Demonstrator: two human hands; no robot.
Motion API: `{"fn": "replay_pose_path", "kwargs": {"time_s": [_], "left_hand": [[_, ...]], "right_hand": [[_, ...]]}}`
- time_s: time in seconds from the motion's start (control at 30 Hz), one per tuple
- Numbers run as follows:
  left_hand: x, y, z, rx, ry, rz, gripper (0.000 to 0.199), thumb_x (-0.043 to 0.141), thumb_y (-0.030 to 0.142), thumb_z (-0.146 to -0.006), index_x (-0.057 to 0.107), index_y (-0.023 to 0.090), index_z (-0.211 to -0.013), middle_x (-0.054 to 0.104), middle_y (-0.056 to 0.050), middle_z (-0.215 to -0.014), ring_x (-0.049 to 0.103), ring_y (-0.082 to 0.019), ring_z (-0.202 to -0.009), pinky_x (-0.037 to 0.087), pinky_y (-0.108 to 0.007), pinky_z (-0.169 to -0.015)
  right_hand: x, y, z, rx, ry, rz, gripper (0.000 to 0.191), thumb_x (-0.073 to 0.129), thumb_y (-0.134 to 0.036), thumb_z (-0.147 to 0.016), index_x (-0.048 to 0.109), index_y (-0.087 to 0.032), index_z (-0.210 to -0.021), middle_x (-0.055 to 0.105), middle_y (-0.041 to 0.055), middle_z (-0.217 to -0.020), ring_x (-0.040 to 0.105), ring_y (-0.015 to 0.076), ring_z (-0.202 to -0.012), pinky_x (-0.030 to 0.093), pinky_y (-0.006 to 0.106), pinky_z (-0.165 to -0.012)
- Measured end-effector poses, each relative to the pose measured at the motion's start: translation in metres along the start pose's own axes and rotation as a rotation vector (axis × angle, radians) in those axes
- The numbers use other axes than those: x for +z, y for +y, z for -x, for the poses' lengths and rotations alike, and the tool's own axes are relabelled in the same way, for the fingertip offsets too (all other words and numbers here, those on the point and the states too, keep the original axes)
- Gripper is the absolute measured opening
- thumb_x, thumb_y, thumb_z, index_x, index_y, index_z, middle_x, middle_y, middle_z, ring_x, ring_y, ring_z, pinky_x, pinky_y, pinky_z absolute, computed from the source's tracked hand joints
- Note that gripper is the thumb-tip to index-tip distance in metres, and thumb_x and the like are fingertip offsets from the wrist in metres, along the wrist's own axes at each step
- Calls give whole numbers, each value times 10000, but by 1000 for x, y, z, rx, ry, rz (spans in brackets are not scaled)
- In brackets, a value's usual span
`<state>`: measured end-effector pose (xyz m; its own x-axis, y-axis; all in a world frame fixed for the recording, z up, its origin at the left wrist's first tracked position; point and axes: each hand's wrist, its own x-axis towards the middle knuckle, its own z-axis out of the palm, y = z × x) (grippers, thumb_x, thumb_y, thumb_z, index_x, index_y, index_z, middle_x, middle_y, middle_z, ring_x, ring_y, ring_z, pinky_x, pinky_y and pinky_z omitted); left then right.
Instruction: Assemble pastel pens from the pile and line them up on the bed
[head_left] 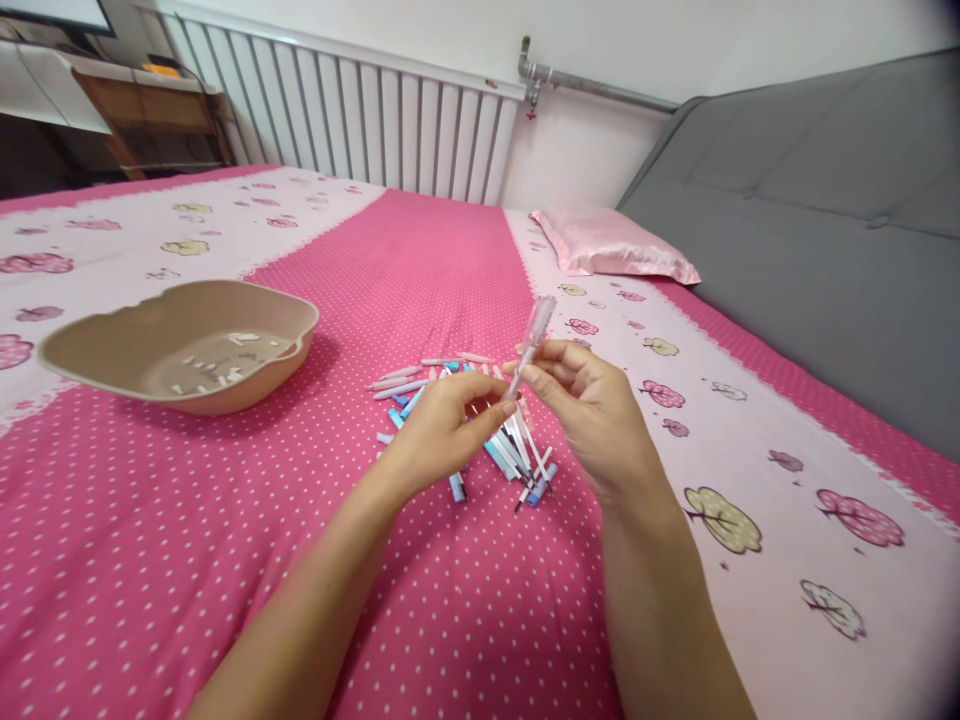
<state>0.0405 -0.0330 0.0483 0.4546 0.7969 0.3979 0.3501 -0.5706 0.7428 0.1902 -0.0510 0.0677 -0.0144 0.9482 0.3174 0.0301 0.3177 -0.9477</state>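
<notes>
A pale pink pen (535, 330) with a clear-looking cap at its upper end is tilted up between my two hands. My right hand (592, 410) pinches it around the middle with thumb and fingertips. The pen's lower end sits between the thumb and fingers of my left hand (446, 425). Under and around both hands lies a loose pile of pen parts: pink barrels (397, 379), blue pieces (457, 487) and thin white refills (536, 445) with dark tips. My left hand hides part of the pile.
A beige basin (247, 385) holding several small white and grey pieces (214, 372) stands on the bed at left. The pink bedspread (435, 260) runs back to a white radiator (337, 110). A pink pillow (607, 243) lies by the grey headboard (810, 170).
</notes>
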Motion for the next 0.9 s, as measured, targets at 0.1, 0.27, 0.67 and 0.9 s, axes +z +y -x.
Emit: {"fn": "replay_pose_path", "kwargs": {"time_s": [0.1,0.27,0.67,0.9], "left_hand": [[0,0,0,-4,-3,2,218,492,268,-859,629,147,-740,544,17,-625,458,-105,-597,340,-239,-565],[0,1,1,-18,-9,24,219,485,259,-860,604,142,-719,524,18,-630,448,-103,-605,337,-240,-573],[-3,5,2,-34,-88,151,249,442,294,-880,498,167,-673,439,29,-616,393,-99,-576,331,-238,-540],[-4,7,2,-38,-76,148,251,446,287,-874,505,166,-662,450,28,-609,403,-98,-576,344,-235,-545]], "right_hand": [[0,0,0,1,1,-9,138,658,-256,-790,608,-189,-900,705,28,-878,666,158,-836,519,343,-827],[0,0,-1,21,-14,-57,184,702,-280,-754,613,-189,-887,704,24,-853,669,165,-829,524,345,-817],[-1,-1,-1,68,-77,-112,125,652,-228,-793,603,-193,-902,703,13,-821,657,142,-771,529,335,-786],[-1,0,-2,65,-51,-88,185,692,-269,-759,609,-193,-907,697,8,-799,654,142,-740,532,347,-790]]}}
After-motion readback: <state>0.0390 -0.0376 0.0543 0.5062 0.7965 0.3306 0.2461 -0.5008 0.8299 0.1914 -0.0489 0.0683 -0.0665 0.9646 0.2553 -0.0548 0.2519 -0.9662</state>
